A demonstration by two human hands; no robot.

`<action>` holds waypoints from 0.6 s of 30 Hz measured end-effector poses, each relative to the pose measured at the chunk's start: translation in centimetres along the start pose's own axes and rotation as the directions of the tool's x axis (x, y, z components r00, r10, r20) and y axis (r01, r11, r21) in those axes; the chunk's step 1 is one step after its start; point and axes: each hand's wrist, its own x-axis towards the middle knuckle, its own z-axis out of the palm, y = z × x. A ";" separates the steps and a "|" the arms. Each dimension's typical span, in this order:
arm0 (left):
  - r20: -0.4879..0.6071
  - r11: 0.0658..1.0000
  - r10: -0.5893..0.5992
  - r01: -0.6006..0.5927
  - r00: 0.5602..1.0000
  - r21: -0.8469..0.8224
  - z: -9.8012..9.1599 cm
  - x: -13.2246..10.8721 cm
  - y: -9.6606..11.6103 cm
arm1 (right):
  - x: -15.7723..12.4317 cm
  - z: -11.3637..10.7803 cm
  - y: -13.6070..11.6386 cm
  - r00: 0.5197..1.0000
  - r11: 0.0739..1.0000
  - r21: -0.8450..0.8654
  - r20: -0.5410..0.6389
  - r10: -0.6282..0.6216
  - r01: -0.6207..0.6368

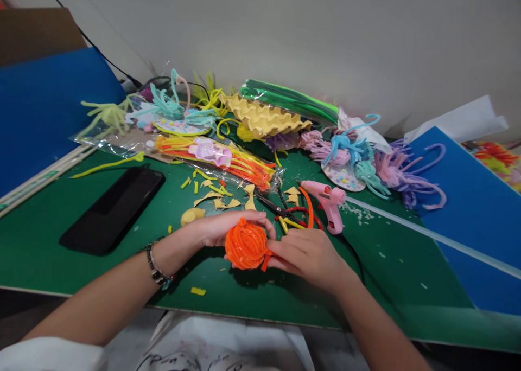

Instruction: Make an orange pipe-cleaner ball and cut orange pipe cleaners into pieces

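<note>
An orange ball of coiled pipe cleaners (245, 244) is held above the near part of the green table. My left hand (223, 227) cups it from the left and behind, its fingers curled round the far side. At the ball's right edge, my right hand (303, 251) pinches a short loose orange pipe cleaner end (266, 261). Behind the right hand lie scissors with red and yellow handles (293, 219) and a loose orange pipe cleaner (307, 205). A pink glue gun (328, 200) rests on the table to the right, its cord running towards me.
A black phone (116, 208) lies at the left. Beyond the hands are a bag of orange and yellow pipe cleaners (220, 159), torn cardboard scraps (220, 200), an egg-tray piece (264, 117) and green pipe cleaners (291, 98). Blue boards (472, 213) flank the green table (399, 284).
</note>
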 end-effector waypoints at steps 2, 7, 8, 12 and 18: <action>-0.009 1.000 0.004 -0.004 1.000 0.011 0.0 0.1 -0.1 | 0.0 0.0 0.0 1.000 0.999 -0.029 -0.003 -0.014 0.014; 0.014 1.000 -0.002 0.001 1.000 0.026 -0.2 0.2 -0.3 | -0.1 0.0 0.0 0.999 0.993 -0.106 -0.021 -0.044 0.041; 0.004 0.999 0.005 -0.005 1.000 0.039 -0.1 0.2 -0.3 | -0.1 0.0 0.0 0.998 0.992 -0.114 -0.029 -0.049 0.045; -0.046 0.993 0.041 -0.035 0.998 0.115 0.5 -0.3 0.1 | -0.2 0.2 0.0 0.996 0.993 -0.113 -0.067 -0.051 0.044; -0.035 0.949 0.219 -0.205 0.975 0.239 1.5 -0.9 0.7 | -0.3 0.4 0.0 0.995 0.998 -0.038 -0.086 0.040 -0.044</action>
